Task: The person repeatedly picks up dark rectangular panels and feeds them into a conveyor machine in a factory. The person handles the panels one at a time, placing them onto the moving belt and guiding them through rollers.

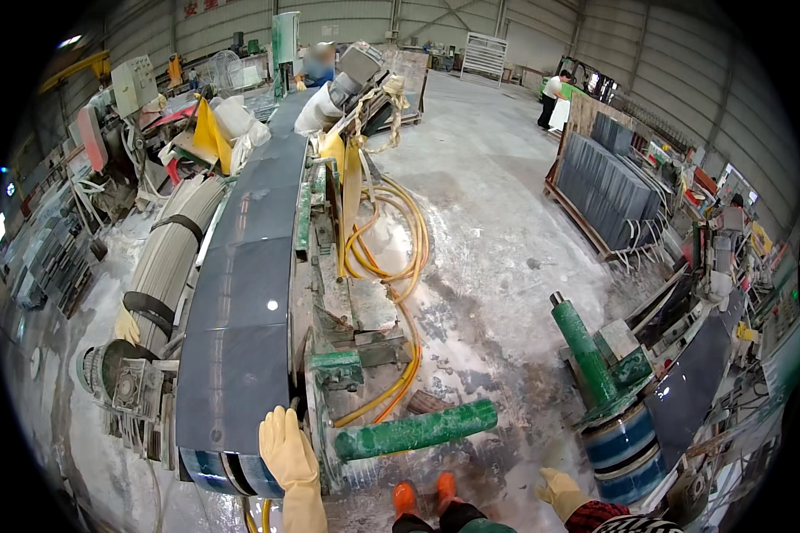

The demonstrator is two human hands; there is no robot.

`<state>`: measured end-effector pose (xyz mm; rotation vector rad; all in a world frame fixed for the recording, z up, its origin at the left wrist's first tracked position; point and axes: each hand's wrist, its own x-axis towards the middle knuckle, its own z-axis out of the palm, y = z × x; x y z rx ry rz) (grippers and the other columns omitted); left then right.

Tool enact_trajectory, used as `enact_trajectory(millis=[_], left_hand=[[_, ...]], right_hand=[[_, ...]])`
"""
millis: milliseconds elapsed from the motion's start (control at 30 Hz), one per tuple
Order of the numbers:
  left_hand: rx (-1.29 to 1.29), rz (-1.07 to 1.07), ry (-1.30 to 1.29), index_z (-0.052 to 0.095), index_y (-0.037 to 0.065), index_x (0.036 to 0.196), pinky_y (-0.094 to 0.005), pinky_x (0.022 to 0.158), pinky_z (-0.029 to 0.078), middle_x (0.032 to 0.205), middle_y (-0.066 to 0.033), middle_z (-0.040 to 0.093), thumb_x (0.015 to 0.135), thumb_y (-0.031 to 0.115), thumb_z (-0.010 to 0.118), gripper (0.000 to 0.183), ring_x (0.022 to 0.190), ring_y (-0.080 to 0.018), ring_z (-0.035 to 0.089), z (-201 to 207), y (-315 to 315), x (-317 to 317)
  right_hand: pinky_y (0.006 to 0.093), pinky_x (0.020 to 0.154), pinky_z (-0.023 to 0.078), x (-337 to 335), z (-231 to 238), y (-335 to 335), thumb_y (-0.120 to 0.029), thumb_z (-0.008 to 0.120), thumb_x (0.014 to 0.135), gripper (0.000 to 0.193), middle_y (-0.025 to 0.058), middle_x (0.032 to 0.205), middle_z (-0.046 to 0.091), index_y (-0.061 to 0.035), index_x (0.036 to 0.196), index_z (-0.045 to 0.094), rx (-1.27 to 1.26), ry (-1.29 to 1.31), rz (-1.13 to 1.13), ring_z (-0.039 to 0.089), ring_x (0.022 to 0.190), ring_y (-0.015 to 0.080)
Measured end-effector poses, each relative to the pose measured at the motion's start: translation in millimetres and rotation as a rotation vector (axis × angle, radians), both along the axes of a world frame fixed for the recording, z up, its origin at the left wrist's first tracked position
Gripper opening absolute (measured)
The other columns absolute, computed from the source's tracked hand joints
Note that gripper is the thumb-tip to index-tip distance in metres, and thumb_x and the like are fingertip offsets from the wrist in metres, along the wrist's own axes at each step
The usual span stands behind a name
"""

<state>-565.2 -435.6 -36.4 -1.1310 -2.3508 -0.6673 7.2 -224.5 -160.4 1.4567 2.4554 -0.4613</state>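
My left hand (291, 449), in a cream rubber glove, lies with its fingers stretched out on the near right corner of a dark grey stone slab (236, 355). That slab rests on a roller conveyor, above a blue end roller (209, 469); more slabs lie behind it in a row. Low on the right, my right hand (562, 491) wears a matching glove and hangs beside the blue roller (627, 449) of a second conveyor. Its fingers look loosely apart, with nothing seen in them. Another dark slab (698, 382) lies on that second conveyor.
Between the conveyors are a green cylinder (418, 429), yellow hoses (413, 235) and an upright green post (582, 346). Grey slabs (604, 186) stand in a rack at right. One person (553, 99) is beyond it; another (318, 67) is at the left conveyor's far end.
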Motion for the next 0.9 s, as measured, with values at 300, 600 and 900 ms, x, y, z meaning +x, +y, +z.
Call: enact_trajectory(millis=[300, 600, 900], left_hand=[[0.034, -0.113, -0.047, 0.058, -0.004, 0.126, -0.0546, 0.11, 0.036, 0.131, -0.0271, 0.058, 0.081, 0.006, 0.065, 0.047, 0.123, -0.0477, 0.052, 10, -22, 27], [0.301, 0.268, -0.084, 0.052, -0.005, 0.138, -0.046, 0.111, 0.04, 0.135, -0.0262, 0.057, 0.097, 0.007, 0.056, 0.043, 0.126, -0.0428, 0.054, -122, -173, 118], [-0.037, 0.364, -0.894, 0.059, -0.003, 0.132, -0.0417, 0.105, 0.044, 0.126, -0.0271, 0.063, 0.095, 0.025, 0.054, 0.046, 0.122, -0.0393, 0.058, -195, -263, 198]], right_hand=[[0.0423, 0.104, 0.046, 12, -7, -13, -0.042, 0.069, 0.087, 0.057, 0.0187, 0.13, 0.064, -0.0077, 0.131, 0.061, -0.212, 0.056, -0.136, 0.059, 0.121, 0.0379], [0.042, 0.104, 0.047, 89, -70, -81, -0.043, 0.072, 0.08, 0.064, 0.0189, 0.13, 0.064, -0.0101, 0.135, 0.061, -0.172, 0.186, -0.446, 0.06, 0.122, 0.0362], [0.0416, 0.108, 0.045, 137, -103, -147, -0.042, 0.066, 0.079, 0.065, 0.0193, 0.135, 0.062, -0.0108, 0.135, 0.062, -0.317, 0.089, -0.832, 0.058, 0.126, 0.0358]])
